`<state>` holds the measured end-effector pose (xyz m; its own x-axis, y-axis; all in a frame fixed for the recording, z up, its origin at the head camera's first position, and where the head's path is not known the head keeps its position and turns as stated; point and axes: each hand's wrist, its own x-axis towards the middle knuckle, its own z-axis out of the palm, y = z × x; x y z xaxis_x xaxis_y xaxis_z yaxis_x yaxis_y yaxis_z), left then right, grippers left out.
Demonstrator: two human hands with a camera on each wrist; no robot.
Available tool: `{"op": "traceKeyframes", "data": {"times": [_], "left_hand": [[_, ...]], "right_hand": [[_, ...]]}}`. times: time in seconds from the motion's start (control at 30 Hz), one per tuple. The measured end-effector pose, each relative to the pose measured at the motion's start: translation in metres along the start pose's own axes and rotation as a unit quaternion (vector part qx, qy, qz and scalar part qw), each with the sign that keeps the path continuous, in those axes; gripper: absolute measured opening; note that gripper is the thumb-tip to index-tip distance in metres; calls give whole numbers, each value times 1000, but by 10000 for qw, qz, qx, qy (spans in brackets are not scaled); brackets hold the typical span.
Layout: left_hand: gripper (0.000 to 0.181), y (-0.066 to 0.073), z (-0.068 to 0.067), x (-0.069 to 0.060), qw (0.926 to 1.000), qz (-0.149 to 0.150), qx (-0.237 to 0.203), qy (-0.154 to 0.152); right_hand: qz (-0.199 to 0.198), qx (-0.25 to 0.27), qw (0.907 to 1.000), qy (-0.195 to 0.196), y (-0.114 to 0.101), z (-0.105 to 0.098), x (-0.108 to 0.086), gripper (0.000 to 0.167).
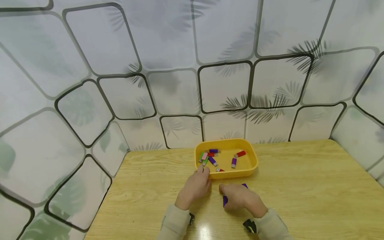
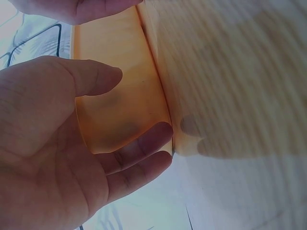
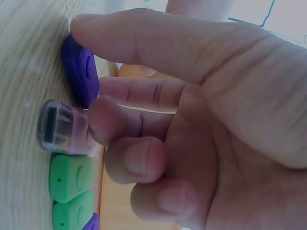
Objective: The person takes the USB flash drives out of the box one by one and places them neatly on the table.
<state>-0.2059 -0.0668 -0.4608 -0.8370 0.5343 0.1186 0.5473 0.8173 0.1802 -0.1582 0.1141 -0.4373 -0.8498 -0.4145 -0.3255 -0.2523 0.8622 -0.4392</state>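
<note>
Right wrist view: which part does the right hand (image 3: 206,115) hold?

It pinches a purple USB stick (image 3: 79,72) between thumb tip and index fingertip. Finish: smooth, block-shaped, with a curved mark on one face.

State its orientation.

The long axis runs from thumb to index fingertip, slightly slanted. In the head view, the exposed strip points toward the far edge of the tabletop (image 1: 300,186). I cannot tell which end carries the connector.

Location?

On the near side of the yellow tray (image 1: 234,174), which stands beside the far edge; well apart from the left and right edges. A pink, clear-ended stick (image 3: 64,127) and two green sticks (image 3: 72,177) line up beside it.

Left hand (image 1: 195,186)?

Not clenched: loosely extended fingers touch the tray's near left corner.
</note>
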Motion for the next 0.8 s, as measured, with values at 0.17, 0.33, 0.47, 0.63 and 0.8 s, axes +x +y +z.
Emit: {"op": "traceKeyframes", "data": {"times": [0.17,0.33,0.47,0.63,0.8], "left_hand": [[19,0,0,0,10000,-1,-10,-11],[19,0,0,0,10000,-28,-51,-46],[19,1,-1,0,10000,-24,-49,-33],[20,1,-3,0,9999,-52,-78,-37],[20,1,-4,0,9999,-77,-79,-87]], "right_hand": [[6,-2,10000,10,0,0,0,33],[27,13,10000,0,0,0,0,33],[-5,37,10000,11,0,-1,0,33],[-112,98,9999,39,-1,-2,-1,32],[-73,230,9997,-20,-1,-2,-1,29]]}}
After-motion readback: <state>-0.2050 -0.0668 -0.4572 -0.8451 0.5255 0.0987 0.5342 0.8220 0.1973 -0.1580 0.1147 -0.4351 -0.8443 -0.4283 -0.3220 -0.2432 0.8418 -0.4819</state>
